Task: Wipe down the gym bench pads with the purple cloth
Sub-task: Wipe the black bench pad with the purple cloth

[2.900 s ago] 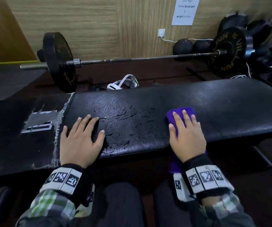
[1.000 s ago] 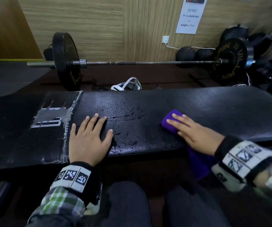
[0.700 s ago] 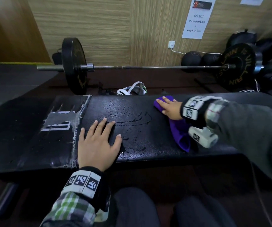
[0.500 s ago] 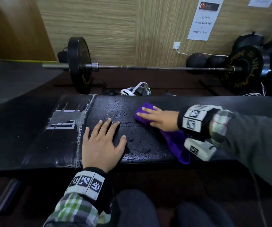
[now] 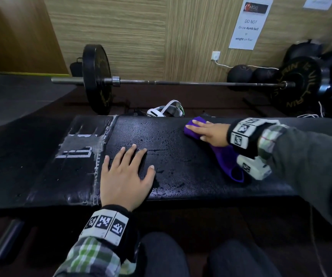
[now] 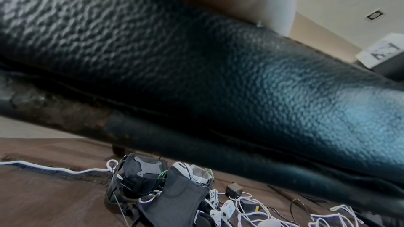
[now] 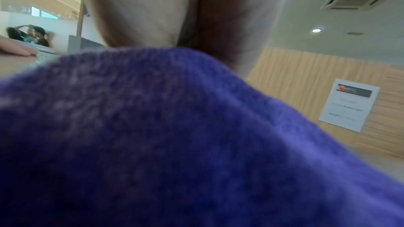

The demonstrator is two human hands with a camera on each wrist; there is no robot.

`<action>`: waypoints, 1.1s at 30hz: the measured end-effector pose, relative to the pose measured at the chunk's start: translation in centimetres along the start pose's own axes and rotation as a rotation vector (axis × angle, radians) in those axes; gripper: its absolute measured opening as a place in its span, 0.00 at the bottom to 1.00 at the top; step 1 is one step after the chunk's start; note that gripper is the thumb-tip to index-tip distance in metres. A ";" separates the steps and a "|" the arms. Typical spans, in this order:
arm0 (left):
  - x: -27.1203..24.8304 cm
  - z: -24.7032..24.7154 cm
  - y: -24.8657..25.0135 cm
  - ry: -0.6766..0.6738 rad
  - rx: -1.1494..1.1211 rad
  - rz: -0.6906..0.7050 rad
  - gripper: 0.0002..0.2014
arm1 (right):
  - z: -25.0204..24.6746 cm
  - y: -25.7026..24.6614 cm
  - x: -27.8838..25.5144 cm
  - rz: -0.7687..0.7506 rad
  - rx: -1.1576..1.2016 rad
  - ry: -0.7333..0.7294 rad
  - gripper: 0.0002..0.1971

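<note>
The black bench pad [image 5: 181,162] runs across the head view, wet with droplets in its middle. My right hand [image 5: 207,130] lies flat with straight fingers on the purple cloth [image 5: 224,156], pressing it onto the pad near the far edge; the cloth trails back under my wrist. In the right wrist view the purple cloth [image 7: 174,144] fills most of the picture below my palm. My left hand [image 5: 127,172] rests flat with spread fingers on the pad's near part, beside the seam to the worn left pad [image 5: 41,162]. The left wrist view shows the pad's leather side [image 6: 218,75] close up.
A loaded barbell [image 5: 181,82] lies on the floor behind the bench, with weight plates [image 5: 299,84] and medicine balls [image 5: 239,75] by the wall at the right. A white headset [image 5: 167,111] and cables [image 6: 240,210] lie on the floor behind the bench. My knees are below the pad's near edge.
My right hand has swept the cloth from the pad's near edge leftward across the wet patch, then back right along the far edge. The left hand has stayed flat in place.
</note>
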State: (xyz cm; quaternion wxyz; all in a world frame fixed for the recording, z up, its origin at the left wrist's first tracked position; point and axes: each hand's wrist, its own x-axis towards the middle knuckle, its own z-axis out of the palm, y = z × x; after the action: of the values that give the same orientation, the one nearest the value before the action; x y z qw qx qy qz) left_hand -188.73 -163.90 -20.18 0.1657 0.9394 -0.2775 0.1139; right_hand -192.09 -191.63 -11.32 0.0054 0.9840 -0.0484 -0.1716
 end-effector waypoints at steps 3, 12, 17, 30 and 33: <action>-0.1 0.0 0.0 0.013 -0.007 0.001 0.32 | 0.4 -2.5 -0.2 -0.133 -0.001 0.012 0.31; 0.0 0.1 -0.1 -0.011 0.001 0.008 0.33 | 2.1 2.2 -5.7 -0.151 0.134 -0.047 0.33; 0.0 0.0 0.0 -0.004 -0.003 0.004 0.33 | 0.1 -0.1 -1.8 -0.005 0.004 0.016 0.31; 0.0 0.1 0.0 0.009 -0.028 0.002 0.30 | 1.6 2.3 -4.0 -0.142 0.148 -0.001 0.31; 0.1 0.1 0.0 0.020 -0.035 -0.003 0.29 | 0.5 4.4 0.3 0.108 0.111 0.084 0.31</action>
State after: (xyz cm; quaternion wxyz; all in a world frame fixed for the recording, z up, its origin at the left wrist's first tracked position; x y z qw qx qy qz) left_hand -188.71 -163.99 -20.22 0.1850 0.9357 -0.2763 0.1181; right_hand -192.35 -196.02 -11.79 -0.0379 0.9851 -0.1104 -0.1265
